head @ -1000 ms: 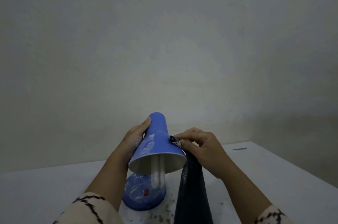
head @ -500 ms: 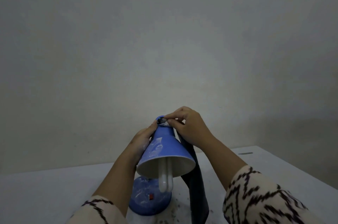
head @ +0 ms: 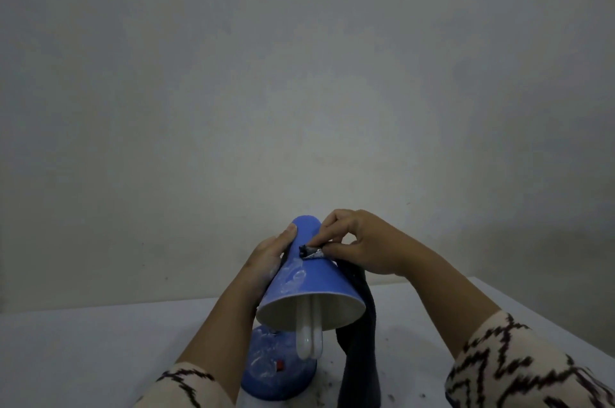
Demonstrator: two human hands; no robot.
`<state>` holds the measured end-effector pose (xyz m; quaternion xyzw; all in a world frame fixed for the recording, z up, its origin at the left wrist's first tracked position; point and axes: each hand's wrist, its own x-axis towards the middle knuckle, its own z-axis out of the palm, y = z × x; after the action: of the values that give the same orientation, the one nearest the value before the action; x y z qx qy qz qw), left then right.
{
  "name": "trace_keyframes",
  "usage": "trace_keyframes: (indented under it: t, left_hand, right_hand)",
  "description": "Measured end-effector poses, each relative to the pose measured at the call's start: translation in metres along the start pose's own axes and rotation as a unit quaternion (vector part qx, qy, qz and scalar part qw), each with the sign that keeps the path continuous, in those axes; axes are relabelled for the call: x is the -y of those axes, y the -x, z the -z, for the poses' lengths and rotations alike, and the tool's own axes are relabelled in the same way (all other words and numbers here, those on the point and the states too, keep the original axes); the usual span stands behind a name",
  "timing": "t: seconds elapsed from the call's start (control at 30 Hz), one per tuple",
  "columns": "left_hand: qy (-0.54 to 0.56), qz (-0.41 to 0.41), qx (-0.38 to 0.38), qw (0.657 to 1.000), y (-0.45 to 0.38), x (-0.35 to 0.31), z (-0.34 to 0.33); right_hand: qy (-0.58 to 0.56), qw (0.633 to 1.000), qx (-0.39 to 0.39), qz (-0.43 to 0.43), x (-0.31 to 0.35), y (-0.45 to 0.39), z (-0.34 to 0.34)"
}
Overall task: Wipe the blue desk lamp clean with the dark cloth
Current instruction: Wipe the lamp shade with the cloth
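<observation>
Gripping one lamp, two hands: left; right pinching one cloth.

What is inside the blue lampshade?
A white U-shaped bulb hangs inside the lampshade and sticks out below its rim, against a white lining. The socket it fits into is hidden deeper in the cone.
</observation>
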<state>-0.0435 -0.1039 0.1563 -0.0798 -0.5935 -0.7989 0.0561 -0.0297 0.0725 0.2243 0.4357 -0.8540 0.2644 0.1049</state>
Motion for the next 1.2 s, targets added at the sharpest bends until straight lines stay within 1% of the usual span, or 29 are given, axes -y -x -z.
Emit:
trace_keyframes:
  t: [0.13,0.2,0.43,0.53,0.63,0.73,0.93,1.07,1.2]
  left_hand:
    - [0.037,0.021,-0.059,0.997,-0.003,0.000,-0.002]
    - [0.025,0.026,-0.079,0.996,-0.003,0.000,-0.004]
    - [-0.038,-0.004,-0.080,0.996,-0.002,-0.004,-0.005]
    - [-0.061,-0.018,-0.074,0.995,-0.006,-0.004,-0.002]
    - [-0.081,-0.037,-0.073,0.993,-0.007,0.000,0.003]
    - [-0.096,-0.037,-0.065,0.993,-0.005,0.001,0.002]
    - [-0.072,-0.027,-0.047,0.996,-0.005,0.001,0.002]
    - [-0.060,-0.026,-0.059,0.996,-0.004,0.003,0.001]
    - [-0.046,-0.020,-0.069,0.996,-0.004,0.001,-0.002]
  right_hand:
    - [0.034,0.998,-0.056,-0.003,0.002,-0.007,-0.005]
    - [0.054,0.996,-0.077,-0.009,0.002,-0.013,-0.007]
    - [0.072,0.988,-0.129,-0.040,0.001,-0.042,-0.012]
    - [0.061,0.988,-0.142,-0.022,0.000,-0.044,-0.016]
    - [0.023,0.989,-0.149,0.005,-0.002,-0.035,-0.021]
    - [-0.001,0.991,-0.136,0.017,-0.008,-0.022,-0.023]
    - [-0.071,0.995,-0.066,-0.004,-0.011,-0.004,-0.015]
    - [-0.080,0.996,-0.030,-0.012,-0.010,0.005,-0.011]
    - [-0.095,0.995,-0.017,-0.014,-0.012,0.015,-0.009]
